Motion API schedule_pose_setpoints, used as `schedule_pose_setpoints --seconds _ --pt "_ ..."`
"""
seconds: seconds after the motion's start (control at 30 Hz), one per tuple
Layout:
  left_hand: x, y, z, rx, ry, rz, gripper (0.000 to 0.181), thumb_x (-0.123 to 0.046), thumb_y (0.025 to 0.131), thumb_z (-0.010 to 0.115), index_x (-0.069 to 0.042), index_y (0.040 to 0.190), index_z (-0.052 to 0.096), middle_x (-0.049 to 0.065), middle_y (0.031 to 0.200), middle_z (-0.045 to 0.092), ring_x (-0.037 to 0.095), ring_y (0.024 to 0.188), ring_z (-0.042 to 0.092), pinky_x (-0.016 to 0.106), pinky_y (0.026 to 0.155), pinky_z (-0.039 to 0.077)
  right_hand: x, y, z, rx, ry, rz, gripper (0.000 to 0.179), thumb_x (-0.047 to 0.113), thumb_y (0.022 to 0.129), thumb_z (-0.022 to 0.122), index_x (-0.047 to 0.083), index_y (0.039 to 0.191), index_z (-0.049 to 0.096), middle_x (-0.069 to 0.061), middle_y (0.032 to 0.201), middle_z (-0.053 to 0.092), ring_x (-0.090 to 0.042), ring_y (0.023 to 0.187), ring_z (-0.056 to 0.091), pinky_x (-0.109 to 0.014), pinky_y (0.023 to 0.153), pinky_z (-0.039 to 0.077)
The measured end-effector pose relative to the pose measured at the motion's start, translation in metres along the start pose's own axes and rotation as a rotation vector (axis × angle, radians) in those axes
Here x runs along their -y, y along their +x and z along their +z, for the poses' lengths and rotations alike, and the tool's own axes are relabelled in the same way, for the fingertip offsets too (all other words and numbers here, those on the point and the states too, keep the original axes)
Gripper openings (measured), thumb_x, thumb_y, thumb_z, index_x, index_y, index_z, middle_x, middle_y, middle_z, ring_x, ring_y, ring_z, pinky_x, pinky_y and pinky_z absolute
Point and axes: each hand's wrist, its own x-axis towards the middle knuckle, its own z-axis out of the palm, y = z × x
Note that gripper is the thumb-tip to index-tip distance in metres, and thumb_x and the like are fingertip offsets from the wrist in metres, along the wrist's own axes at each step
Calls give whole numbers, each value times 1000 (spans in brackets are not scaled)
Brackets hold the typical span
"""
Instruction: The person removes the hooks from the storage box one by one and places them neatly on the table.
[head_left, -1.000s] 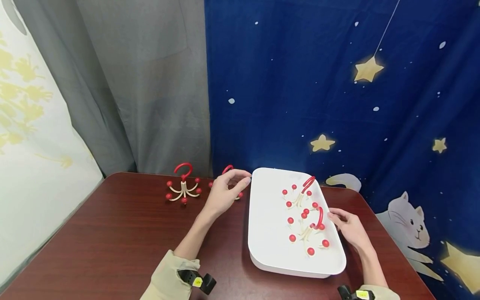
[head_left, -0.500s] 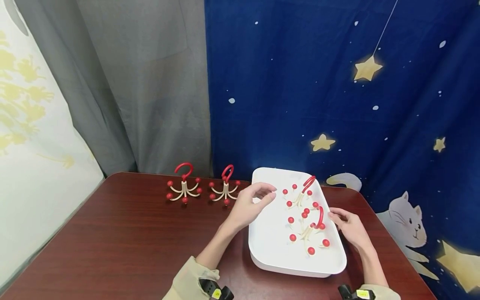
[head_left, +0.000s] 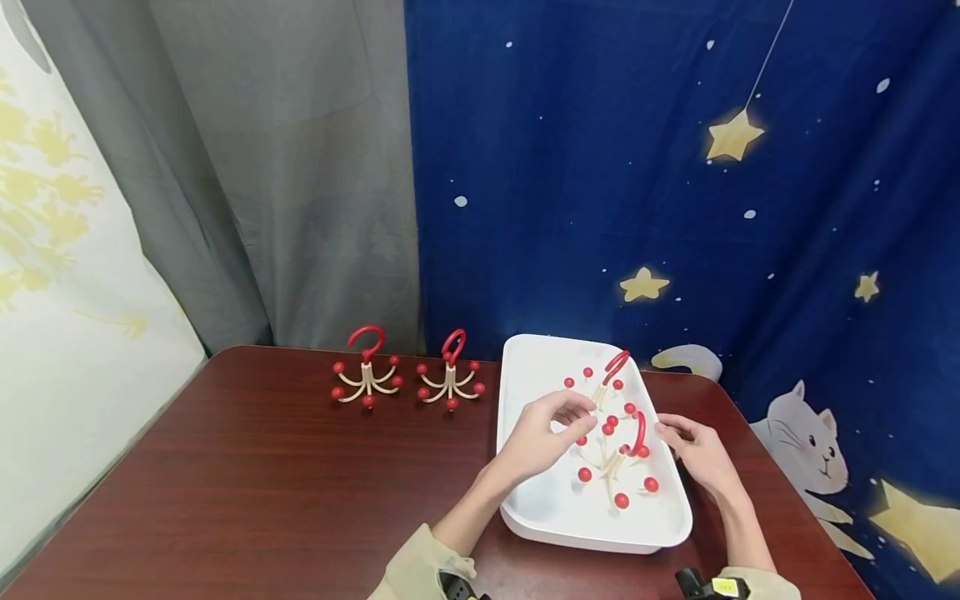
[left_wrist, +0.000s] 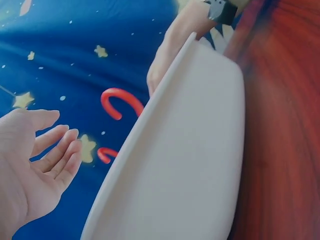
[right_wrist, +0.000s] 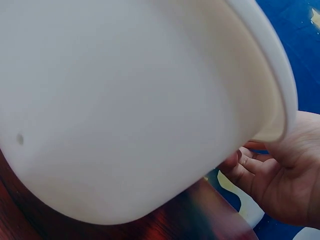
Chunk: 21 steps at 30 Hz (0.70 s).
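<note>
My left hand (head_left: 546,433) is over the white tray (head_left: 551,521), its fingers loosely bent with nothing between them. Its fingertips come right up to the cream stem of one red-hooked hanger (head_left: 617,367) in the head view. Closer to me in the tray stands a second such hanger (head_left: 640,433), its curved cream arms tipped with red balls. At the tray's right side, my right hand (head_left: 701,458) holds the rim; the right wrist view shows curled fingers (right_wrist: 245,167) under the edge. In the left wrist view, the tray wall hides all but the red hooks (left_wrist: 120,100).
Two more hangers, a left one (head_left: 367,379) and a right one (head_left: 451,379), stand upright at the back of the dark red table (head_left: 300,483). Behind the table hang a grey curtain (head_left: 322,208) and a blue star-patterned curtain (head_left: 540,208).
My left hand has moved right and toward me, from beyond the tray's left rim to over the hangers inside. The right hanger on the table is uncovered. My right hand stays put.
</note>
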Motion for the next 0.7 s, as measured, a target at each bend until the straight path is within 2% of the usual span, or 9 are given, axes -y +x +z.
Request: schedule_pose_setpoints --seconds 0.37,0.57,0.7 --pt "3 3 35 47 33 -15 21 -14 95 71 -2 114 69 -2 96 70 -1 85 60 21 83 53 1 0 0 -6 -26 6 45 22 105 57 -10 136 54 -28 121 65 -19 86 63 -24 72 53" --pt "6 6 48 66 54 -35 22 -12 94 72 -3 115 69 1 99 71 -2 84 59 16 82 51 1 -1 0 -8 -39 6 46 24 104 58 -10 135 55 -28 122 65 -20 86 61 -27 72 54" --pt "6 7 53 67 75 -29 23 -11 93 73 -3 115 70 2 103 71 -1 86 60 18 82 52 1 -1 -1 -7 -48 4 46 24 104 58 -10 135 55 -28 121 65 -20 87 61 -28 73 54"
